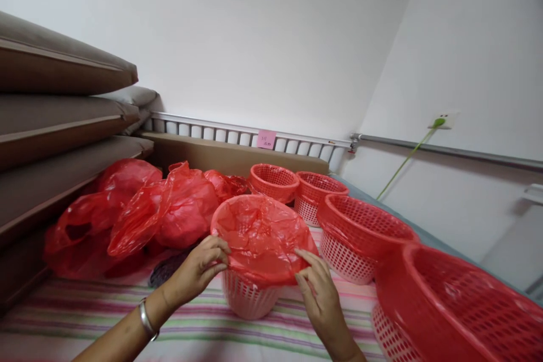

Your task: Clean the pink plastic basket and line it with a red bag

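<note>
Red plastic is everywhere on this bed (85, 328), and the thin red bag (261, 237) in the middle is what both hands are busy with. In the head view it is already draped over the mouth of a small white lattice basket (248, 297) standing near the front of the striped bedspread, its film sagging into the hollow and its edge folded down over the rim.

The left hand (199, 268), a silver bangle (146, 319) on its wrist, pinches the bag's hem at the left of the rim, fingers curled tight on the film. The right hand (318, 294) lies with fingers pressed flat against the hem at the right, thumb tucked under; it looks to be gripping the film too.

I judge the lining step to be in hand: the bag is seated, and the hem is being worked down round the rim. Next would call for an even pull all round, gentle enough not to tear the film or tip the light basket.

Left lies a heap of crumpled red bags (139, 215); right and far, a row of lined baskets (360, 232) runs to the radiator (237, 133).
</note>
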### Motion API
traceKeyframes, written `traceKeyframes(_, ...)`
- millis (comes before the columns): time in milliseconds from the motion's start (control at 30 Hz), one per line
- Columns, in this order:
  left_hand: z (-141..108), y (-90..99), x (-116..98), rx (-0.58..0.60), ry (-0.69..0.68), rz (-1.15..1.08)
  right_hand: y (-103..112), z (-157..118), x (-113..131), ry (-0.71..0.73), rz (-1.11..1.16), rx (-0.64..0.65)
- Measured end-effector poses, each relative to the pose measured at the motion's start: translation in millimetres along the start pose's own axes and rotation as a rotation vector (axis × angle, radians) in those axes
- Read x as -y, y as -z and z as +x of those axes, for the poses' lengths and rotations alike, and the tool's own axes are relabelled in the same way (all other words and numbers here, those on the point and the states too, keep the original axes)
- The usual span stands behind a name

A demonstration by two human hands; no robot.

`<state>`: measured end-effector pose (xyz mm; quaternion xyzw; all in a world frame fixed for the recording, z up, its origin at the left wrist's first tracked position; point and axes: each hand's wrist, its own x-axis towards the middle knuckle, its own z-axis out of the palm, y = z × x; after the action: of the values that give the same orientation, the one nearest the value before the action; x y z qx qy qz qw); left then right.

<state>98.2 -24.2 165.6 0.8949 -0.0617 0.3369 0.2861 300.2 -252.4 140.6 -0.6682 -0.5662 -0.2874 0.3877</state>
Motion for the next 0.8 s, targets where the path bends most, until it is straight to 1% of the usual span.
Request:
traceKeyframes(133, -0.1, 1.0, 6.5, 0.052, 0.035, 0.065, -8.7, -2.0, 0.5, -0.029, -0.024, 0.012)
traceKeyframes(233, -4.0, -3.2, 17.1, 0.089, 0.037, 0.244, -14.1, -6.4, 1.2, 0.009, -0.066, 0.016)
traceKeyframes(333, -12.1, -9.6, 26.9, 0.058, 0.041, 0.42, -17.7, -15.9, 3.1, 0.032, -0.099, -0.011)
traceKeyframes(400, -17.3, -12.5, 26.9, 0.027, 0.039, 0.502, -19.4, -22.7, 5.3, 0.026, -0.113, -0.033)
traceKeyframes(467, -19.8, -12.9, 18.8, -0.004, 0.052, 0.562, -21.2, -28.1, 7.8, 0.012, -0.127, -0.034)
traceKeyframes(533, -17.7, -11.8, 3.8, -0.041, 0.04, 0.59, -23.3, -31.5, 9.9, -0.003, -0.149, -0.023)
traceKeyframes(633, -3.6, -13.2, -22.0, -0.074, -0.059, 0.555, -26.1, -33.2, 12.0, -0.03, -0.169, -0.032)
traceKeyframes(700, 11.2, -19.9, -33.7, -0.031, -0.097, 0.51, -26.8, -33.3, 13.6, -0.047, -0.141, -0.04)
traceKeyframes(767, 25.4, -31.3, -37.4, 0.055, -0.09, 0.486, -26.2, -34.4, 14.8, -0.087, -0.067, -0.05)
traceKeyframes(800, 30.9, -37.8, -36.5, 0.098, -0.085, 0.49, -25.5, -35.5, 14.7, -0.133, -0.015, -0.07)
